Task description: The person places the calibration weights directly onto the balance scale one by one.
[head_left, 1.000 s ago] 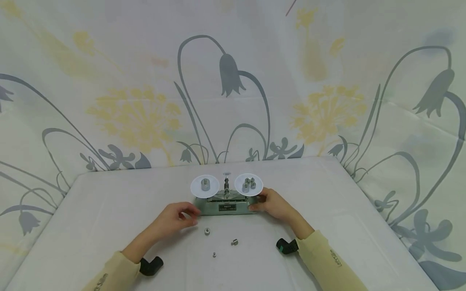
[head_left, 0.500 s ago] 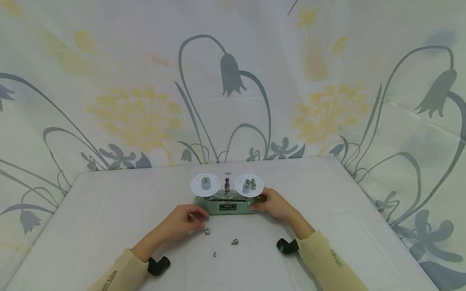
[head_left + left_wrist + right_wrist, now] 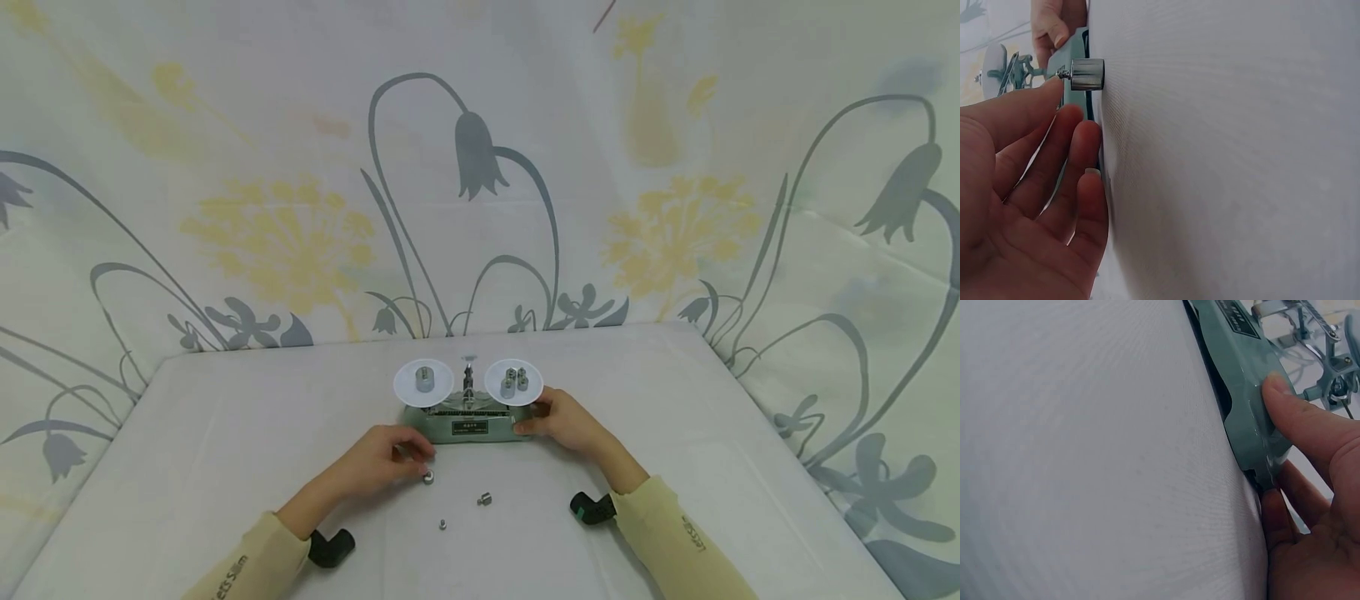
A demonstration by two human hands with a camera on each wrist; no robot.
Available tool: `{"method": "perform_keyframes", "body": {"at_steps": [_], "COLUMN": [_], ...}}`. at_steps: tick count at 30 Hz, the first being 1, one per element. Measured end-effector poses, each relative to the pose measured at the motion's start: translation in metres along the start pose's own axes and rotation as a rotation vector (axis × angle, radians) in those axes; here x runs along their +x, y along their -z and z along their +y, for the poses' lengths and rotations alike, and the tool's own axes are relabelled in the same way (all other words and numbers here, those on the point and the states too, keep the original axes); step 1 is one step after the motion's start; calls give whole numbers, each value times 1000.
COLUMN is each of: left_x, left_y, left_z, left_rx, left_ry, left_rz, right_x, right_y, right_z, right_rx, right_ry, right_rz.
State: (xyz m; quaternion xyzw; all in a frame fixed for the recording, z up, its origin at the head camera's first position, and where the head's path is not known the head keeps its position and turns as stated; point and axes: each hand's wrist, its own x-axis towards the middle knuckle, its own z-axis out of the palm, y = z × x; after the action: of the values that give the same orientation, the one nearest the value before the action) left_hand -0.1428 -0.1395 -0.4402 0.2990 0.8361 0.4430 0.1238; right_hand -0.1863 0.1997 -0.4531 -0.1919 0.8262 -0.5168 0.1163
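Observation:
A green balance scale (image 3: 470, 428) stands on the table, bearing two white pans. My right hand (image 3: 562, 425) grips the right end of its base, the thumb on the front face in the right wrist view and the fingers around the end. My left hand (image 3: 386, 458) is just in front of the scale's left end. Its thumb tip reaches the knob of a metal weight (image 3: 1088, 74) standing on the cloth; whether they touch I cannot tell. The other left fingers are loosely bent, away from the weight.
One larger weight (image 3: 424, 379) sits on the left pan (image 3: 405, 392); several smaller weights (image 3: 508, 387) stand on the right pan (image 3: 534, 393). Nearer me on the white cloth are a weight lying on its side (image 3: 484, 499) and a tiny weight (image 3: 442, 525). A patterned curtain (image 3: 420, 208) rises behind.
My left hand has moved right, from beside the scale's left end to the weight in front of it. The right hand has kept its grip on the base.

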Motion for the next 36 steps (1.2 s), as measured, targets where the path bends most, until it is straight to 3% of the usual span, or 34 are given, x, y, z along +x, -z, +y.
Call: {"method": "perform_keyframes", "body": {"at_steps": [14,36], "left_x": [2,3], "left_y": [-4,-5], "left_z": [2,1], "left_rx": [-1,-7], "left_ry": [-3,18], "left_rz": [-75,-109], "right_x": [0,1], "right_y": [-1,-1], "right_z": [1,4], "right_rx": [-8,-2], "right_ry": [0,-5], "right_rz": [10,13]}}
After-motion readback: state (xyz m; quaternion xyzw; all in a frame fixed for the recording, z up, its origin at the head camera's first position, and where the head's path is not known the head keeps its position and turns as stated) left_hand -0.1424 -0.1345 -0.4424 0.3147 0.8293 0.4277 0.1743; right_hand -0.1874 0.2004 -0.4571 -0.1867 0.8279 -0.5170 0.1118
